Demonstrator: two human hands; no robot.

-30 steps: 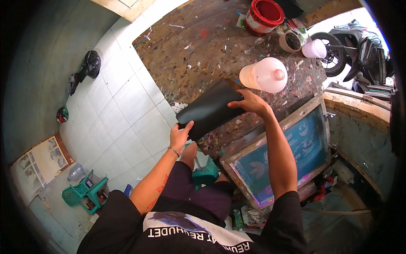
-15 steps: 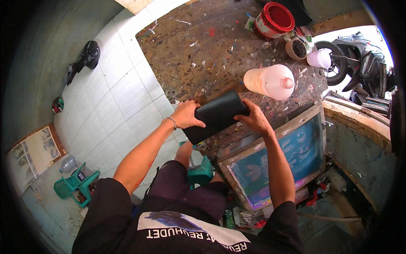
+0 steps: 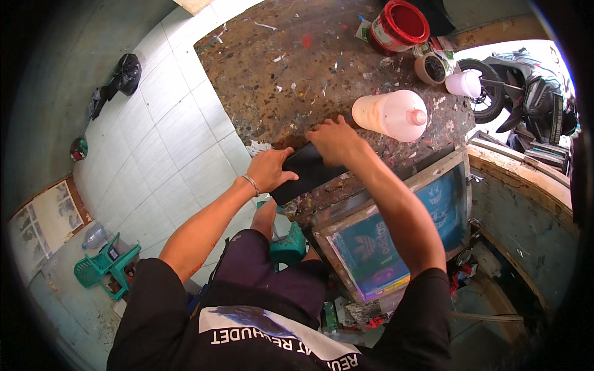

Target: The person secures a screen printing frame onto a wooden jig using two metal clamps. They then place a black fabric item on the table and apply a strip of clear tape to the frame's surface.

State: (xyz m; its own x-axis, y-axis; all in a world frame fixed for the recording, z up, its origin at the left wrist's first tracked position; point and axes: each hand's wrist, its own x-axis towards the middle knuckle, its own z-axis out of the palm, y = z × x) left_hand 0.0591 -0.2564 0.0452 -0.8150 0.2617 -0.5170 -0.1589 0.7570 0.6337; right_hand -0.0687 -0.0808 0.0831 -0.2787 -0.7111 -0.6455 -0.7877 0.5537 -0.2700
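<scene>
A dark black folded sheet [image 3: 307,176], with a smooth surface, lies along the near edge of a stained worktable. My left hand [image 3: 270,171] grips its left end, thumb on top and fingers at the far side. My right hand [image 3: 337,141] is bent over its far right part, covering much of it; the fingers curl at the far edge and the thumb is hidden. Just beyond my right hand, a translucent plastic bottle [image 3: 387,115] with a pinkish cap end lies on its side or leans; I cannot tell which.
The paint-spotted worktable [image 3: 272,68] bears a red paint can [image 3: 396,28], a brown tape roll [image 3: 430,68] and a pale cup [image 3: 463,83]. A framed printing screen [image 3: 365,247] leans below its near right edge. A green stool [image 3: 289,247] stands by my legs; a motorcycle [image 3: 526,86] is outside.
My right hand has moved left and farther away, from the right end of the black folded sheet onto its far side. The left hand keeps its hold. The raised right part now lies lower.
</scene>
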